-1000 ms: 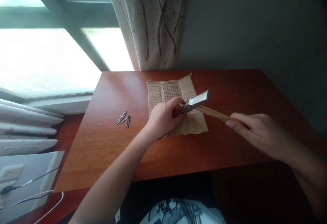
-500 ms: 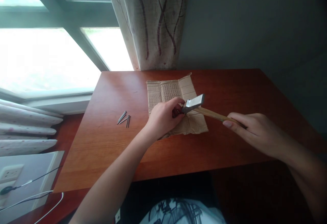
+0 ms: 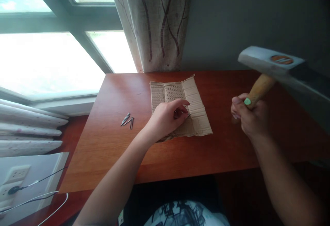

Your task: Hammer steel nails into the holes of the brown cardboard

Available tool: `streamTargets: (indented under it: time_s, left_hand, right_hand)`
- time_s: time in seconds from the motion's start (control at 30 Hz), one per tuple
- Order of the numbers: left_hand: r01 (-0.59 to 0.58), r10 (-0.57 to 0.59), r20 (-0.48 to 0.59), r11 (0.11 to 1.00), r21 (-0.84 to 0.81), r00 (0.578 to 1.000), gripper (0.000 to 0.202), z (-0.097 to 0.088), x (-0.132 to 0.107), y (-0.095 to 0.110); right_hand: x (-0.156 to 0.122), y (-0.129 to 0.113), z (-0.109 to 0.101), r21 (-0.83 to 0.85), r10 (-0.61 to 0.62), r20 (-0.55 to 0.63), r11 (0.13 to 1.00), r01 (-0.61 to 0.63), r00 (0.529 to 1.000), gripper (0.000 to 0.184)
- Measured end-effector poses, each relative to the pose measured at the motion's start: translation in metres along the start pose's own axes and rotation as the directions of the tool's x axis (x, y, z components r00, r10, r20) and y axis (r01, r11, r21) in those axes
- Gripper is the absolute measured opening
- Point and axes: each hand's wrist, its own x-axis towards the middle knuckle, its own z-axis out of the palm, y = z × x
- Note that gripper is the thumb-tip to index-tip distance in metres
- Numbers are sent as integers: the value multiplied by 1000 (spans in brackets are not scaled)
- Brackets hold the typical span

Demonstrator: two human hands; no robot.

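My right hand (image 3: 250, 114) grips the wooden handle of a hammer (image 3: 270, 59), raised above the right part of the table with its metal head up and blurred by motion. A creased sheet of brown cardboard (image 3: 198, 99) lies on the table, its middle panel dotted with rows of small holes. Resting on this sheet, my left hand (image 3: 170, 114) has its thumb and fingers curled together in a pinch. Whatever is between those fingertips is too small and hidden to name. Several steel nails (image 3: 127, 119) lie loose on the tabletop, left of my left hand.
The reddish-brown wooden table (image 3: 108, 154) has its front edge near my body. A patterned curtain (image 3: 160, 23) hangs behind it, beside a window (image 3: 54, 64). At lower left are a wall socket (image 3: 18, 174) with a plug and loose cables (image 3: 38, 203).
My right hand has swung the hammer up and to the right, away from my left hand. My left hand has stayed pinched on the cardboard. The view has shifted slightly.
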Motion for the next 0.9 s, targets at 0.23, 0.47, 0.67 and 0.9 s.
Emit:
streamTargets:
  time_s: [0.23, 0.47, 0.67, 0.9]
  left_hand:
    - [29, -30, -316, 1000, -6, 948, 18, -36, -23, -8]
    - [457, -321, -450, 857, 236, 833, 20, -79, -81, -68]
    - [581, -426, -408, 693, 427, 808, 20, -95, -113, -97]
    - [565, -473, -319, 598, 569, 821, 29, -91, -102, -99]
  right_hand:
    - [36, 4, 51, 209, -37, -207, 975, 81, 978, 59]
    - [39, 19, 63, 219, -34, -232, 972, 86, 972, 59]
    - [36, 26, 61, 200, -3, -247, 978, 54, 969, 59]
    - [32, 26, 61, 254, -31, -176, 964, 75, 984, 57]
